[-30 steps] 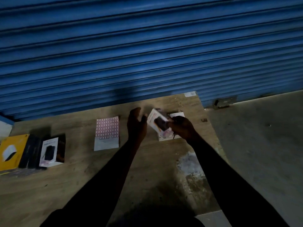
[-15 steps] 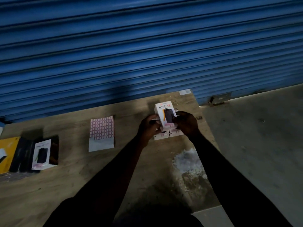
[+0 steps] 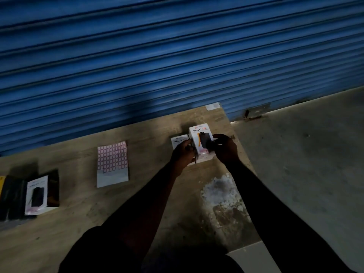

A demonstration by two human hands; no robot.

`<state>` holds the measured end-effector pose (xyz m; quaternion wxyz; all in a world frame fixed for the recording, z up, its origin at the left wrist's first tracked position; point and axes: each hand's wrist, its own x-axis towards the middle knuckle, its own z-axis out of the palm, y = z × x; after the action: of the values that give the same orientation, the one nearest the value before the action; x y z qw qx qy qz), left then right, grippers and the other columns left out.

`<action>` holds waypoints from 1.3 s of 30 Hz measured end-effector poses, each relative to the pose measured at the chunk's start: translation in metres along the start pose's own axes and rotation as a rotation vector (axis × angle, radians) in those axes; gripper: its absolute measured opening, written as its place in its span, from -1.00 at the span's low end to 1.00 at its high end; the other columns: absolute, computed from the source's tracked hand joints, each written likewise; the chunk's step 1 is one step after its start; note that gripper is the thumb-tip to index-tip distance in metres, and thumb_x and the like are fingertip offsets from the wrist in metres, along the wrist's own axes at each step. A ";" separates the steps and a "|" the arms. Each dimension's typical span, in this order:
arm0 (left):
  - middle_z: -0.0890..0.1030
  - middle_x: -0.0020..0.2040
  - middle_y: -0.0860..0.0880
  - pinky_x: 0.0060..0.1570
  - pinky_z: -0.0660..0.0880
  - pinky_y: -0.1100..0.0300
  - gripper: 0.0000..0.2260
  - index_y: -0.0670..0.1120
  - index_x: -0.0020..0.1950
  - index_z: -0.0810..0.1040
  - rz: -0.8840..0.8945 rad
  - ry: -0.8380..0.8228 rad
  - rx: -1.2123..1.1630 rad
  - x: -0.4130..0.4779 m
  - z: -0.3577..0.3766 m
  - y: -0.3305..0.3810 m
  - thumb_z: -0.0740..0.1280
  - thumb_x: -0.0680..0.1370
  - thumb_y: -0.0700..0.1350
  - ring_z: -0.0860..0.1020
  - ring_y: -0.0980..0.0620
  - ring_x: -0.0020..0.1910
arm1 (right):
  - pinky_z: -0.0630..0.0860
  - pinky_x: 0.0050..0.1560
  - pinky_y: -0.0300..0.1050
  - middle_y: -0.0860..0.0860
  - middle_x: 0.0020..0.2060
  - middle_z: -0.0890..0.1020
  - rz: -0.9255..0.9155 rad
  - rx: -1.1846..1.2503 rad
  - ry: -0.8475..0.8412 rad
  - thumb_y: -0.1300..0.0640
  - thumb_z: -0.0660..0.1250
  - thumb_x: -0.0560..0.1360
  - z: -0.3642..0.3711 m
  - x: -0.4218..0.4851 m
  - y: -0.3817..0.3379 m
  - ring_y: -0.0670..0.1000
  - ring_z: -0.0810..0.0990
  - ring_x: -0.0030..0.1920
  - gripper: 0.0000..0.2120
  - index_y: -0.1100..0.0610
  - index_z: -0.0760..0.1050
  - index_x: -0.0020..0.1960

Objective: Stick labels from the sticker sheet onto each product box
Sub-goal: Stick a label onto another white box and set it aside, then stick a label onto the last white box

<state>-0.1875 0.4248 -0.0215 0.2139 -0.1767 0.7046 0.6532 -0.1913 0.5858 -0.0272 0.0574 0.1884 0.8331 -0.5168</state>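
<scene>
A wooden board [image 3: 78, 223] is set against the blue roller shutter [image 3: 177, 56]; a metal latch [image 3: 255, 113] is fixed at the shutter's base.

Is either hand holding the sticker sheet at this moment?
No: the sticker sheet lies on the table while the left hand and right hand both grip a product box.

light: dim all over | shadows: we see a broad dark patch on the blue roller shutter [image 3: 137, 107]; arms [image 3: 149, 203] near black against the wooden tabletop [image 3: 78, 223] | brightest: held product box [image 3: 199, 134], print readable; pale worn patch [image 3: 222, 194] catches light | focus: soft, left-edge box [image 3: 37, 194] print smeared | optics: wide-angle, slats bow toward frame edges
</scene>
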 end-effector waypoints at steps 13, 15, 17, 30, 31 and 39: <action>0.60 0.14 -0.11 -0.02 0.61 0.01 -0.75 -0.03 0.24 0.52 -0.037 0.011 0.082 -0.002 -0.017 -0.011 0.26 0.58 -0.15 0.62 -0.07 0.05 | 0.37 0.02 -0.25 0.10 0.07 0.66 0.003 -0.041 0.087 0.07 0.51 0.40 0.005 -0.001 -0.003 0.07 0.60 0.12 -0.55 0.21 0.53 0.23; 0.63 0.11 -0.12 -0.08 0.60 0.04 -0.76 -0.03 0.21 0.55 -0.031 0.022 0.085 -0.005 -0.027 -0.010 0.28 0.56 -0.13 0.65 -0.03 -0.03 | 0.34 -0.07 -0.35 0.13 0.04 0.66 -0.084 -0.072 0.172 0.05 0.46 0.43 0.004 -0.005 -0.011 0.11 0.61 0.07 -0.59 0.25 0.55 0.19; 0.63 0.09 -0.11 -0.10 0.59 0.03 -0.76 -0.04 0.22 0.55 -0.010 0.062 0.090 -0.009 -0.038 -0.007 0.31 0.55 -0.13 0.64 0.00 -0.12 | 0.46 -0.10 -0.38 0.10 -0.03 0.65 -0.141 -0.021 0.184 0.10 0.48 0.43 0.008 -0.012 -0.024 0.07 0.62 -0.04 -0.68 0.21 0.56 0.12; 0.35 0.38 -0.06 0.23 0.35 0.17 -0.49 0.01 0.47 0.26 0.352 0.327 0.922 -0.093 -0.187 -0.046 0.29 0.54 -0.15 0.39 -0.03 0.31 | 0.49 0.15 0.04 0.19 0.07 0.62 -0.660 -0.432 -0.254 0.03 0.17 0.45 0.145 -0.083 -0.067 0.22 0.60 0.08 -0.56 0.26 0.53 0.19; 0.35 0.38 -0.07 0.27 0.31 0.15 -0.50 -0.01 0.47 0.27 0.335 0.349 0.939 -0.101 -0.203 -0.053 0.29 0.54 -0.12 0.39 -0.05 0.31 | 0.51 0.12 0.05 0.19 0.04 0.62 -0.651 -0.414 -0.305 0.09 0.23 0.46 0.160 -0.091 -0.071 0.20 0.60 0.03 -0.62 0.26 0.53 0.19; 0.39 0.38 -0.22 0.31 0.32 0.02 -0.46 -0.17 0.45 0.34 0.160 0.520 0.846 -0.163 -0.335 -0.102 0.21 0.51 0.03 0.39 -0.22 0.33 | 0.50 0.07 -0.08 0.06 0.11 0.57 -0.680 -0.512 -0.680 0.08 0.32 0.54 0.294 -0.165 -0.105 0.07 0.55 0.05 -0.62 0.13 0.38 0.32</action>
<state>-0.0193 0.0773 -0.0027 0.0333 -0.1771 0.9489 0.2590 -0.1075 0.2429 -0.0256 0.1973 -0.2897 0.8808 -0.3185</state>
